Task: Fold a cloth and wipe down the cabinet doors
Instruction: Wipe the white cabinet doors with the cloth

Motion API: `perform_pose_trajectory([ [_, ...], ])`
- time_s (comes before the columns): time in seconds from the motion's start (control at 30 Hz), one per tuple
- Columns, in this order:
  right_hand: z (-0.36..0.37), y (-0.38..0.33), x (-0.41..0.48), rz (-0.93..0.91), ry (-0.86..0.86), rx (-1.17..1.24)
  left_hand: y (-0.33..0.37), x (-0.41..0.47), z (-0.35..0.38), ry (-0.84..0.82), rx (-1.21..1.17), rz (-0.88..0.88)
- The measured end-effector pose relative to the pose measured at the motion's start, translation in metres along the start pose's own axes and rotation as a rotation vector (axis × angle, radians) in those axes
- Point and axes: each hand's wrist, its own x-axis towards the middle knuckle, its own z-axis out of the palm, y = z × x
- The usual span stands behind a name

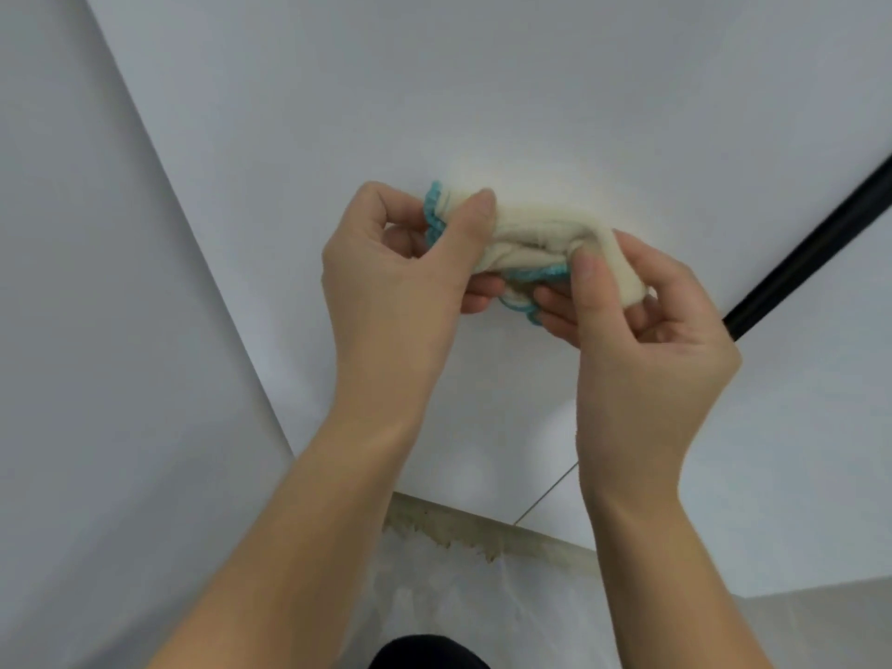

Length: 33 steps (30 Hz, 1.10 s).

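At the far left a pale grey panel (pixel 72 330) slants down the view and meets the white cabinet door (pixel 482 89) along a straight diagonal edge. The door fills most of the background.

The left hand (pixel 400 268) is raised in front of the door, its forearm coming up from the lower left. Its grip is closed on the left end of the cloth (pixel 531 234), with the thumb pressed on top and the fingers curled underneath.

The cloth is cream and fluffy with teal stitched edging (pixel 433 205). It is bunched into a thick bundle of several layers and held in the air between the two hands, in front of the door. Whether it touches the door surface I cannot tell. More of the teal edge loops out below the bundle, between the fingertips of both hands.

Low in the view, a dark rounded shape (pixel 425 651) sits at the bottom border, and a stained beige strip (pixel 482 528) runs under the door's lower edge.

The right hand (pixel 647 330) has its grip on the right end of the cloth, thumb laid over the upper side and fingers curled below. A fold of cloth is draped over its index finger. To the right of that hand a black bar (pixel 811 248) runs diagonally up to the right edge.
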Motion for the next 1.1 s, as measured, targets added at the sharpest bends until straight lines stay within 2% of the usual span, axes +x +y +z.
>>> perform_pose_trajectory([
  [0.2,-0.008,0.017,-0.004,0.034,-0.107,-0.118,-0.02,-0.005,-0.005,0.002,0.064,-0.038],
  [0.4,-0.012,0.055,-0.019,0.001,-0.06,-0.153,-0.065,-0.01,-0.021,0.021,0.011,-0.166],
  [0.77,-0.038,0.181,-0.074,0.432,-0.07,-0.206,-0.188,-0.038,-0.076,0.147,0.127,-0.503],
  [0.93,-0.049,0.234,-0.095,0.523,-0.083,-0.206,-0.242,-0.047,-0.096,0.217,0.158,-0.597],
  [1.1,-0.056,0.29,-0.12,0.644,-0.043,-0.26,-0.295,-0.057,-0.121,0.246,0.299,-0.677],
])
